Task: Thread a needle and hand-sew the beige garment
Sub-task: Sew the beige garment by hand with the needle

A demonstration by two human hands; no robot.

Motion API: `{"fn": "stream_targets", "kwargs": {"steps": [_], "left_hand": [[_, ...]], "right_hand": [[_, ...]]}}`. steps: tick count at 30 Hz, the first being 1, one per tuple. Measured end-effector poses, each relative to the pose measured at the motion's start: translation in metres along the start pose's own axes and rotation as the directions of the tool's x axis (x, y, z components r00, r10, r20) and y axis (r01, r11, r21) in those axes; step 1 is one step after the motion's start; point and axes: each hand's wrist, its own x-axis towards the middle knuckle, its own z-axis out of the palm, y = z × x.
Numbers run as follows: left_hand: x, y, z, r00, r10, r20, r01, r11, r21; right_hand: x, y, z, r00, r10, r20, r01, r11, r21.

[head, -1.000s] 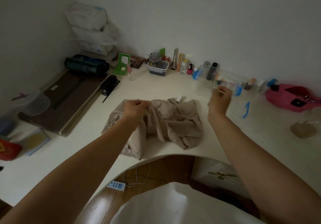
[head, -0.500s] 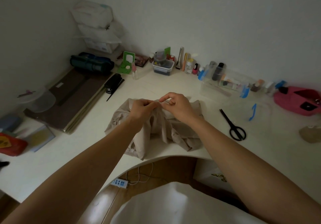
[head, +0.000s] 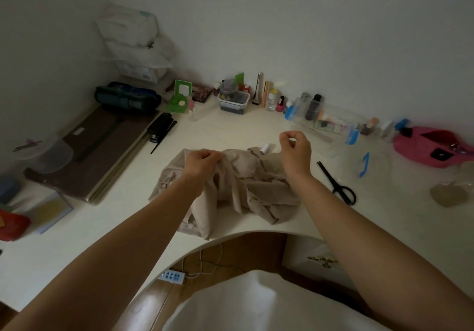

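Garment point(head: 246, 184), beige and crumpled, lies in a heap on the white table point(head: 230, 130), close to the curved near edge and between the person's two forearms.

In the head view, the left hand point(head: 204, 161) sits on the heap's far left part, fingers curled down into a raised fold of cloth and gripping it. The right hand point(head: 295, 148) is raised over the garment's far right corner. Its fingers are curled in, with the thumb tip meeting the forefinger tip. Whether anything sits in that pinch is too small to tell.

A white spool point(head: 264, 148) stands at the garment's far edge, between the two hands and nearer the right one. Black scissors point(head: 337, 184) lie closed on the table just right of the right wrist, handles toward the person. Farther right are a blue clip point(head: 364, 164) and a pink bag point(head: 431, 146).

A black stapler point(head: 160, 128) lies off to the garment's far left, beside brown boards point(head: 97, 146). Small bottles and a clear box point(head: 333, 122) line the wall. Below the table edge, a power strip point(head: 172, 276) lies on the wooden floor.
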Motion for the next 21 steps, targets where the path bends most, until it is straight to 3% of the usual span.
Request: {"fn": "stream_targets", "kwargs": {"steps": [9, 14, 21], "left_hand": [[0.005, -0.001, -0.003, 0.998, -0.007, -0.07, 0.004, 0.999, -0.05], [0.005, -0.005, -0.008, 0.995, -0.007, -0.098, 0.001, 0.998, -0.058], [0.004, -0.004, -0.007, 0.996, 0.02, -0.083, -0.027, 0.996, -0.082]], "right_hand": [[0.007, 0.005, -0.01, 0.947, 0.174, -0.271, -0.105, 0.962, 0.25], [0.009, 0.01, -0.015, 0.891, 0.265, -0.369, -0.15, 0.938, 0.313], [0.011, 0.02, -0.018, 0.776, 0.461, -0.431, -0.342, 0.881, 0.326]]}}
